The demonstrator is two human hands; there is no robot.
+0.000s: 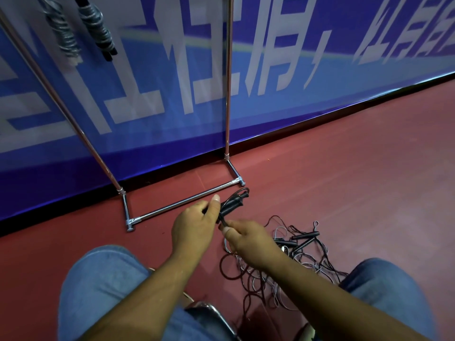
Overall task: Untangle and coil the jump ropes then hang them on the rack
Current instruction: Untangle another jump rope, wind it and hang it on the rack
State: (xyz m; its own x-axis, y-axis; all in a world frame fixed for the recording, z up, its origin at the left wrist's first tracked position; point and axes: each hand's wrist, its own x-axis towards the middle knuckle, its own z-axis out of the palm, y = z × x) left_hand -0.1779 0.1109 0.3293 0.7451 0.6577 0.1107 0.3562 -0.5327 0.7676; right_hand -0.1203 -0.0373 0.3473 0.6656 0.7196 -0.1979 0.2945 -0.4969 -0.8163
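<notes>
My left hand (194, 226) grips a pair of black jump rope handles (232, 205), held together and pointing up and to the right. My right hand (251, 238) pinches the thin cord just below those handles. The cord runs down into a tangled pile of ropes (275, 271) on the red floor, with more black handles (301, 238) lying in it. The metal rack (227, 94) stands ahead against the wall. Two coiled ropes (97, 28) hang at its upper left.
The rack's chrome base bar (182, 201) lies on the floor just beyond my hands. A blue banner wall (320, 70) with white lettering runs behind it. My knees in blue jeans (103, 286) flank the pile, and a chair edge (209, 313) shows between them.
</notes>
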